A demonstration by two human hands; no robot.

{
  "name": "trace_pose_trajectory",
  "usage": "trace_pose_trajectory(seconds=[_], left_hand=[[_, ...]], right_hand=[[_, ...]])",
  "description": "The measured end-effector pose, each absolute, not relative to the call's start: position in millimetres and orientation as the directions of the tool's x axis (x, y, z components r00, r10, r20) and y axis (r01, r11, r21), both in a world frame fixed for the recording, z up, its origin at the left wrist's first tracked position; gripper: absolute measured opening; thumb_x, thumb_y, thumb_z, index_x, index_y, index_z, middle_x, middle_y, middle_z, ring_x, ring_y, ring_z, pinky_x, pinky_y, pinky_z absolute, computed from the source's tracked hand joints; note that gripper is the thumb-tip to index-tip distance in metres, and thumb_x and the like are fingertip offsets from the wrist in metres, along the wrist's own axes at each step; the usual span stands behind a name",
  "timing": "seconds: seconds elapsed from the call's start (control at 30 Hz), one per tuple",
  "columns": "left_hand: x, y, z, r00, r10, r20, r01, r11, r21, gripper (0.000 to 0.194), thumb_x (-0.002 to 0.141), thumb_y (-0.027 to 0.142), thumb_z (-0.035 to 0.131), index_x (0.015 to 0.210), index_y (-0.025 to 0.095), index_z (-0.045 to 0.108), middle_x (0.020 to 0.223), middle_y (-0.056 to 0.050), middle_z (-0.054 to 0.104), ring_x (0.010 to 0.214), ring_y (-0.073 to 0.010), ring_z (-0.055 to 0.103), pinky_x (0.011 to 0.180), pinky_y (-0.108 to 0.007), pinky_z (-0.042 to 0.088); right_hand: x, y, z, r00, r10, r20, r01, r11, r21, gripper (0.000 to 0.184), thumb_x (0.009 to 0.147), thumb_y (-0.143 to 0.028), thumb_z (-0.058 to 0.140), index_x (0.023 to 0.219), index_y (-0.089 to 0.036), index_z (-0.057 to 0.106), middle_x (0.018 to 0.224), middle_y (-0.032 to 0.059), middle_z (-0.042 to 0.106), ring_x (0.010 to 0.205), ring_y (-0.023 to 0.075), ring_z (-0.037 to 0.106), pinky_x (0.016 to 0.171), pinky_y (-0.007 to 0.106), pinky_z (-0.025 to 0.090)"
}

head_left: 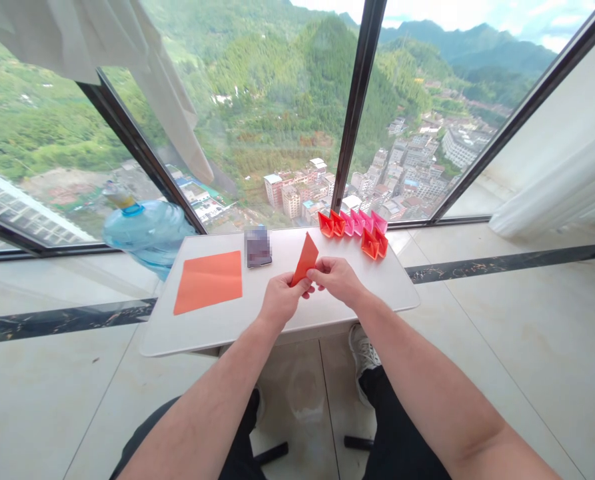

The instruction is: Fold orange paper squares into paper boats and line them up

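My folded orange paper [306,259] is up over the middle of the white table [257,317]. My left hand [282,298] pinches its bottom end, and my right hand [338,277] pinches its low right edge. I think I am partway through a fold. The next move seems to need neat edges and a firm press. A flat orange sheet [210,283] lies to the left, and little red and pink folded shapes [356,223] sit at the back right. My fingers hide the paper's bottom, so I can't count its folds. The dark thing [259,260] is too blurry to tell.
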State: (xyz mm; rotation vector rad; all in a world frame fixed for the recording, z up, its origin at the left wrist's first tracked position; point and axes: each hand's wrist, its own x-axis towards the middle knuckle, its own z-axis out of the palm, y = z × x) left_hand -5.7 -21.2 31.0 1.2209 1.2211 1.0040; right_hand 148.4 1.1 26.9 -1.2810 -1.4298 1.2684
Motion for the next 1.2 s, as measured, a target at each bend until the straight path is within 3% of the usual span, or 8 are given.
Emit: trace_pose_trajectory(seconds=[0.2, 0.43, 0.57, 0.7, 0.83, 0.97, 1.13, 1.2], left_hand=[[-3, -23, 30, 0.096, 0.981, -0.171, 0.069, 0.165, 0.984, 0.028, 0.075, 0.042, 0.072, 0.074, 0.014, 0.071, 0.066, -0.005, 0.070, 0.058, -0.0161, 0.063, 0.063, -0.030, 0.050], [-2, -26, 31, 0.121, 0.980, -0.160, 0.137, 0.143, 0.980, 0.018, 0.076, 0.032, 0.067, 0.072, 0.015, 0.070, 0.059, -0.003, 0.067, 0.052, -0.0137, 0.059, 0.055, -0.027, 0.046], [1, -29, 31, 0.135, 0.981, -0.137, 0.148, 0.117, 0.982, 0.017, 0.077, 0.032, 0.065, 0.070, 0.016, 0.068, 0.060, -0.003, 0.068, 0.054, -0.0149, 0.061, 0.057, -0.028, 0.047], [2, -28, 31, 0.129, 0.981, -0.142, 0.154, 0.122, 0.981, 0.017, 0.077, 0.031, 0.064, 0.068, 0.017, 0.066, 0.060, -0.003, 0.067, 0.053, -0.0147, 0.060, 0.057, -0.028, 0.046], [1, -26, 32, 0.131, 0.978, -0.163, 0.205, 0.134, 0.970, 0.018, 0.077, 0.030, 0.063, 0.064, 0.018, 0.064, 0.057, -0.002, 0.066, 0.052, -0.0142, 0.059, 0.055, -0.027, 0.044], [1, -28, 32, 0.128, 0.980, -0.151, 0.238, 0.118, 0.964, 0.018, 0.077, 0.031, 0.063, 0.064, 0.018, 0.065, 0.058, -0.001, 0.067, 0.053, -0.0143, 0.059, 0.055, -0.027, 0.044], [1, -33, 28, 0.201, 0.969, -0.146, 0.274, 0.088, 0.958, 0.020, 0.076, 0.035, 0.065, 0.065, 0.018, 0.067, 0.062, -0.003, 0.069, 0.061, -0.0169, 0.064, 0.063, -0.028, 0.048], [0, -32, 29, 0.289, 0.947, -0.141, 0.169, 0.094, 0.981, 0.027, 0.079, 0.042, 0.064, 0.076, 0.016, 0.072, 0.075, -0.007, 0.073, 0.074, -0.0207, 0.069, 0.072, -0.031, 0.051]], right_hand=[[151, 1, 26, -0.054, 0.998, 0.021, 0.265, 0.035, -0.964, 0.025, 0.072, -0.035, 0.068, 0.058, -0.019, 0.056, 0.052, -0.0045, 0.053, 0.051, 0.0099, 0.045, 0.048, 0.024, 0.034], [158, 1, 35, -0.132, 0.991, 0.002, 0.053, 0.009, -0.999, 0.021, 0.074, -0.037, 0.072, 0.068, -0.017, 0.066, 0.059, -0.0021, 0.061, 0.055, 0.0108, 0.052, 0.054, 0.025, 0.041], [164, 3, 36, -0.084, 0.996, 0.026, 0.059, 0.031, -0.998, 0.030, 0.074, -0.039, 0.073, 0.057, -0.017, 0.060, 0.053, -0.0021, 0.057, 0.051, 0.0096, 0.048, 0.052, 0.025, 0.038], [171, 8, 32, -0.073, 0.997, -0.037, 0.023, -0.036, -0.999, 0.028, 0.068, -0.042, 0.080, 0.066, -0.017, 0.067, 0.057, -0.0001, 0.063, 0.051, 0.0113, 0.052, 0.052, 0.026, 0.041], [175, 12, 27, -0.047, 0.998, -0.036, -0.040, -0.038, -0.998, 0.032, 0.062, -0.043, 0.084, 0.062, -0.018, 0.064, 0.055, -0.0002, 0.062, 0.050, 0.0113, 0.051, 0.049, 0.026, 0.040], [179, 13, 29, -0.066, 0.997, -0.045, -0.078, -0.050, -0.996, 0.033, 0.063, -0.047, 0.084, 0.068, -0.018, 0.069, 0.059, 0.0008, 0.064, 0.052, 0.0116, 0.053, 0.051, 0.026, 0.042], [190, 14, 31, -0.083, 0.997, 0.008, -0.075, 0.002, -0.997, 0.034, 0.065, -0.047, 0.084, 0.066, -0.017, 0.069, 0.056, 0.0007, 0.063, 0.052, 0.0116, 0.053, 0.053, 0.026, 0.041], [193, 14, 30, -0.141, 0.990, 0.001, -0.078, -0.010, -0.997, 0.033, 0.066, -0.046, 0.084, 0.066, -0.017, 0.069, 0.055, 0.0006, 0.063, 0.052, 0.0114, 0.053, 0.053, 0.026, 0.040]])
